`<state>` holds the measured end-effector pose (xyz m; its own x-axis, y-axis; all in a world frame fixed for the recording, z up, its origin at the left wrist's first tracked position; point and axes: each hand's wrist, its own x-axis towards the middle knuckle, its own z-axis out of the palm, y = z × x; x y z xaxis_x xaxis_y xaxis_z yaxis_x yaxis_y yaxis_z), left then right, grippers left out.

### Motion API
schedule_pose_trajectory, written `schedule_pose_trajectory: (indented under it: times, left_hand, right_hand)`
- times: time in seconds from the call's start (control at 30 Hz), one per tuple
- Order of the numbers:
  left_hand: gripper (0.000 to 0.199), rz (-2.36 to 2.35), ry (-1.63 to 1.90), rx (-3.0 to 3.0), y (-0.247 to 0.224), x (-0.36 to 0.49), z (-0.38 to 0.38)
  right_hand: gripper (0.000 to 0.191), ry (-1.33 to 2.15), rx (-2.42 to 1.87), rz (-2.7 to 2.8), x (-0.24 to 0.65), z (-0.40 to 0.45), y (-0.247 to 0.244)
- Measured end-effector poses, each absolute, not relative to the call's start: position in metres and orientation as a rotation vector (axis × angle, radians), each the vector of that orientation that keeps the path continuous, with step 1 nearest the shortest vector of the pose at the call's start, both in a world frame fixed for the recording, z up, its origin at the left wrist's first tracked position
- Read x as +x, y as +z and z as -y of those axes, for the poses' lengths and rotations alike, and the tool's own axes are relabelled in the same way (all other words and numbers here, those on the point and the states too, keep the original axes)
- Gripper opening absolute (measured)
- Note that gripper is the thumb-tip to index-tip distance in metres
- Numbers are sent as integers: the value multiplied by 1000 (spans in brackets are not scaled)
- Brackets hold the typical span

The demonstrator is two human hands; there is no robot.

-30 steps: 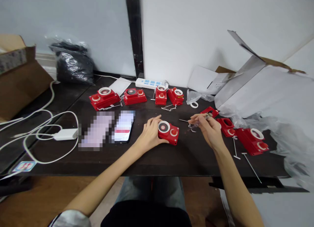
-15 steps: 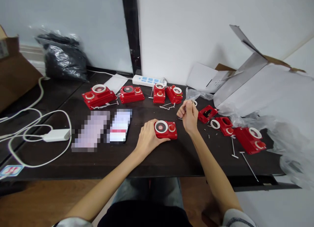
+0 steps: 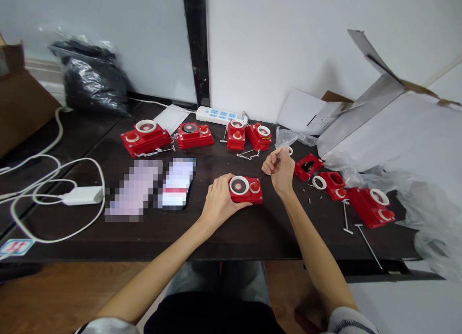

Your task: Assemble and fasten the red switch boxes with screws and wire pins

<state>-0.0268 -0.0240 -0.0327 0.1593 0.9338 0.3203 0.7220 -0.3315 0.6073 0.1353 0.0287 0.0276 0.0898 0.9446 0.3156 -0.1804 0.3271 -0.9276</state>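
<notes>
My left hand (image 3: 221, 197) is closed around the left side of a red alarm box (image 3: 247, 196), which has a white-ringed round disc and a red dome. The box lies flat on the dark table. To its upper right, my right hand (image 3: 280, 169) is closed on a thin screwdriver (image 3: 262, 175), mostly hidden in the fingers. The dark shaft points down-left at the box's upper right corner; whether its tip touches cannot be told. Small screws (image 3: 309, 200) lie right of the box. An opened red housing (image 3: 307, 167) rests beyond my right hand.
More red alarm boxes (image 3: 195, 135) stand along the back, near a white power strip (image 3: 220, 115). Others (image 3: 371, 207) sit at right with T-shaped metal rods (image 3: 368, 247) and clear plastic (image 3: 426, 218). Phones (image 3: 176, 184) and a white charger (image 3: 83, 195) lie left.
My right hand has shifted slightly, and the screwdriver shaft now shows beside the box's upper right corner. My left hand keeps its hold on the box. The whole view has shifted a little.
</notes>
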Motion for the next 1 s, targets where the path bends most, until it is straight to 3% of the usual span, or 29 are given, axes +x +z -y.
schedule_pose_trajectory:
  times: [0.27, 0.43, 1.0]
  left_hand:
    - [80, -1585, 941, 2150, -32, -26, 23]
    - [80, -1577, 959, 2167, -33, -27, 23]
    - [80, -1574, 994, 2195, -36, -27, 22]
  right_hand:
    - [46, 703, -904, 1119, 130, -34, 27]
    - [32, 762, -789, 991, 125, -36, 31]
    - [35, 797, -778, 920, 115, -45, 33]
